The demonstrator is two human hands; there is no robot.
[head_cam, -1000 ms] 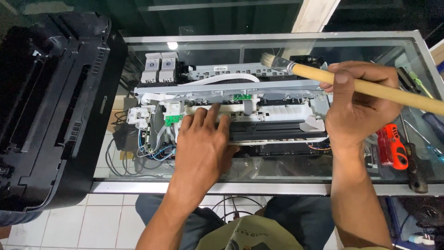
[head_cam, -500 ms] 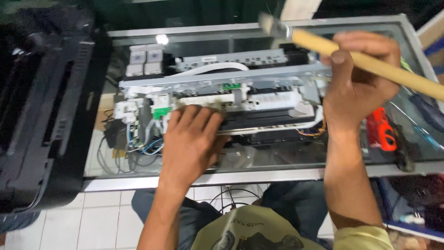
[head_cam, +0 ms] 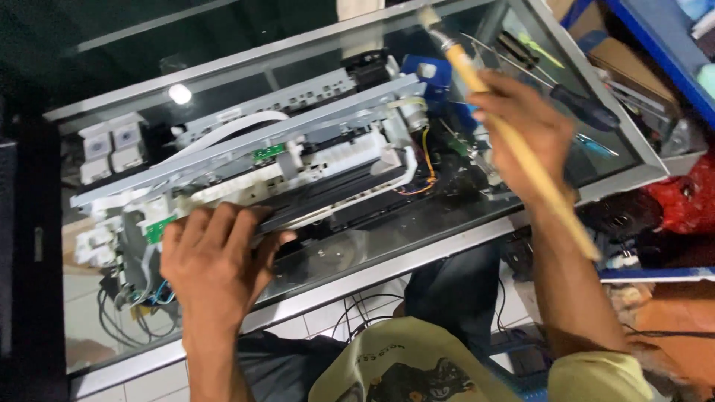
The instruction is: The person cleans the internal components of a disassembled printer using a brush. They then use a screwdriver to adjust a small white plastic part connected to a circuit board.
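A stripped printer mechanism (head_cam: 298, 160) of grey metal rails, white plastic parts and green circuit boards lies on a glass table (head_cam: 417, 257). My left hand (head_cam: 216, 268) presses flat on its near left edge, fingers spread over the dark tray. My right hand (head_cam: 525, 145) grips a paintbrush with a long wooden handle (head_cam: 521, 149); the bristle end points up and away, past the mechanism's right end, and the handle runs down past my wrist.
A black printer housing (head_cam: 30, 246) stands at the left edge. Screwdrivers (head_cam: 585, 108) lie on the glass at the right. Loose cables (head_cam: 134, 320) hang at the lower left. A red bag (head_cam: 685, 197) and blue shelf frame (head_cam: 655, 52) are at the right.
The view has tilted and swung right. My right hand has drawn the brush back from the mechanism's right end and turned it steeper. My left hand stays on the near edge.
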